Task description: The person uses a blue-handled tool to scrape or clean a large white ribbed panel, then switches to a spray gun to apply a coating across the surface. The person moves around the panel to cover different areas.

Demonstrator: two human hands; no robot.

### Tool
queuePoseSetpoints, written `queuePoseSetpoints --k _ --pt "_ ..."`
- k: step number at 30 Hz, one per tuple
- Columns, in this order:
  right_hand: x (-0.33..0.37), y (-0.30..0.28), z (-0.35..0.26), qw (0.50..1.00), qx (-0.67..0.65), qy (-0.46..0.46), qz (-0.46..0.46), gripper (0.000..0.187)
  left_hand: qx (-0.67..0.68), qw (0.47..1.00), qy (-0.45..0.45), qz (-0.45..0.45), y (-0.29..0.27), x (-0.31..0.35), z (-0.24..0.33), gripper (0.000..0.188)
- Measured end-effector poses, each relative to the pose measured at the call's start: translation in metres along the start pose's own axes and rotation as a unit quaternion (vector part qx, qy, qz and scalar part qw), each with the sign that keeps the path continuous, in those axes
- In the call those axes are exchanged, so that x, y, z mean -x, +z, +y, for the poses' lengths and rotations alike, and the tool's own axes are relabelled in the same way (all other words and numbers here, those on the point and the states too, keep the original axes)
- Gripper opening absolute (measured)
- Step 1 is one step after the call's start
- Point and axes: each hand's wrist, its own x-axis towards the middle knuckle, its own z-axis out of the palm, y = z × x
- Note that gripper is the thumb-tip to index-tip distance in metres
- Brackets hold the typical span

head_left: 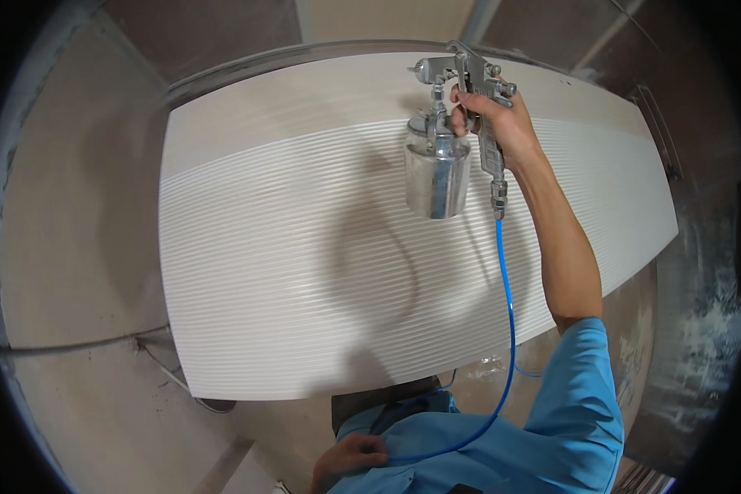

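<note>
My right hand (506,123) is closed round the grip of a silver spray gun (468,74), its fingers at the trigger. Below the gun's head hangs a shiny metal paint cup (438,177). The nozzle points left, above the far part of a large white panel (288,263). Fine parallel ribs cover most of this panel, with a smooth band along its far side. From the bottom of the grip a blue air hose (510,313) curves down toward my waist. There my left hand (354,454) has its fingers curled about the hose, close against my blue shirt.
A dark support edge (321,58) runs behind the panel's far side. To the left, a dark bar (82,346) meets the panel's edge. The floor (692,370) at right is stained with white. Shadows of my arm and the gun fall across the ribs.
</note>
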Motion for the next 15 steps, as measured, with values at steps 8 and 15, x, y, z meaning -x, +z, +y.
queuePoseSetpoints --k 8,15 --pt "0.023 -0.093 -0.016 0.999 -0.02 0.012 0.038 0.03 -0.044 0.995 0.054 0.074 0.14 -0.069 -0.002 0.018" --pt "0.047 -0.197 -0.064 0.99 0.139 0.023 0.021 0.012 0.014 0.989 0.118 0.086 0.277 -0.136 0.04 0.019"
